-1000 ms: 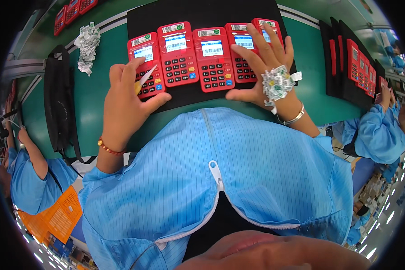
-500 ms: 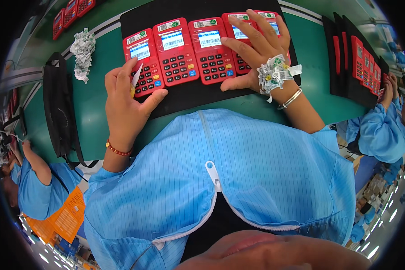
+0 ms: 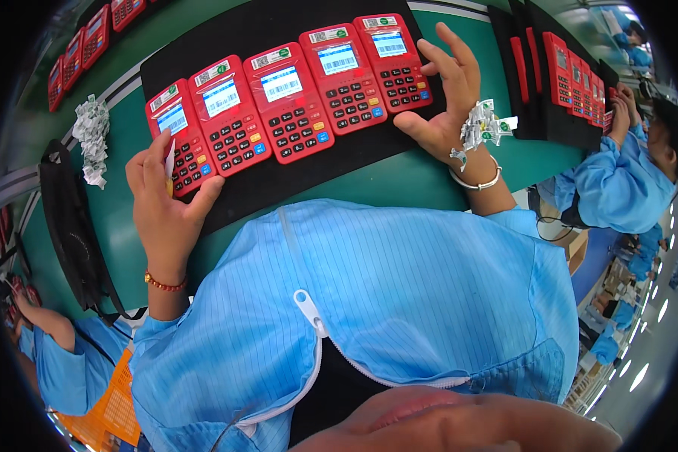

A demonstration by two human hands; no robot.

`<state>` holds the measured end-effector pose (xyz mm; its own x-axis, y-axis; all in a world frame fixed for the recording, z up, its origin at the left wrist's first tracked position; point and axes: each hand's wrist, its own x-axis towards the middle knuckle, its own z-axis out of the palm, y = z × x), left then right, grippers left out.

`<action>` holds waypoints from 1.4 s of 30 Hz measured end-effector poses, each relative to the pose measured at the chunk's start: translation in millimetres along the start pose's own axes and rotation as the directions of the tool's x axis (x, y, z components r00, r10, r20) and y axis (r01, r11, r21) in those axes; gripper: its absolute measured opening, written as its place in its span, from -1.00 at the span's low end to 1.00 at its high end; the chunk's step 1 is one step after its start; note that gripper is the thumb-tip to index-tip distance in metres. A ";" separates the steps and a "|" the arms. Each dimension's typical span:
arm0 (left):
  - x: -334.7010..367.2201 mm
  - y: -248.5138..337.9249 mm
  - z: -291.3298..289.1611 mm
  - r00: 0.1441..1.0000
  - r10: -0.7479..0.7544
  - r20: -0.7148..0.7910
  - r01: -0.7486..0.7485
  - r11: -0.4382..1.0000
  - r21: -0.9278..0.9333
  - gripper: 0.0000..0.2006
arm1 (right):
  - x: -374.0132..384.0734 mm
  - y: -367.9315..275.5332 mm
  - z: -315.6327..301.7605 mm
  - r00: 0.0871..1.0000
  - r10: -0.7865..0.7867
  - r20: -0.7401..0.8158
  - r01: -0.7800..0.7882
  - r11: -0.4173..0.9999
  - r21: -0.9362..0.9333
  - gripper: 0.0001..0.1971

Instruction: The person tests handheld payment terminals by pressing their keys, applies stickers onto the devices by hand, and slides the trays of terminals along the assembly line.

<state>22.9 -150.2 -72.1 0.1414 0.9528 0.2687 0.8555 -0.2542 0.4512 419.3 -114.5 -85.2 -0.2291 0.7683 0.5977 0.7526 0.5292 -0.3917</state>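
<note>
Several red card payment terminals (image 3: 280, 99) with black keypads and lit screens stand side by side on a black mat (image 3: 237, 202). My left hand (image 3: 166, 200) is curled at the leftmost terminal (image 3: 191, 142), its index finger at the left edge and thumb by the lower corner. Tucked in those fingers is a slim, pointed white-and-yellow tool (image 3: 170, 160), partly hidden. Beside the rightmost terminal (image 3: 392, 62) my right hand (image 3: 448, 98) is open, fingers spread, thumb and fingertips close to its right side. A clump of crumpled backing-paper scraps (image 3: 481, 124) clings near my right wrist.
A heap of similar scraps (image 3: 92, 139) lies on the green table (image 3: 128, 218) at left, near a black strapped bag (image 3: 71, 218). More red terminals stand far left (image 3: 96, 38) and right (image 3: 576, 79). Co-workers in blue sit at right (image 3: 618, 184) and left (image 3: 75, 369).
The view has shifted, so the row appears lower and further left. My right hand has moved from over the right-hand terminals to their right side, uncovering them. My left hand keeps its place.
</note>
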 end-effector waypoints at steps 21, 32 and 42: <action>1.6 0.1 -17.5 0.991 0.120 -0.053 -0.116 0.991 0.071 -0.22 | 31.7 -14.9 -17.2 0.858 -0.166 0.486 0.251 0.961 -0.115 -0.36; 7.3 21.6 -28.2 0.953 0.237 0.191 -0.247 0.968 0.033 -0.75 | 25.7 -12.7 -11.5 0.862 -0.141 0.487 0.243 0.958 -0.151 -0.35; 31.5 51.5 -21.3 0.896 0.274 0.349 -0.346 0.924 0.164 -0.36 | 25.5 -15.1 -11.6 0.872 -0.115 0.476 0.228 0.955 -0.188 -0.37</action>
<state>60.8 -136.9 -22.2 0.5346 0.8424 0.0678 0.8231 -0.5372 0.1843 409.3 -107.1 -55.9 -0.5796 0.7807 0.2335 0.7829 0.6130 -0.1061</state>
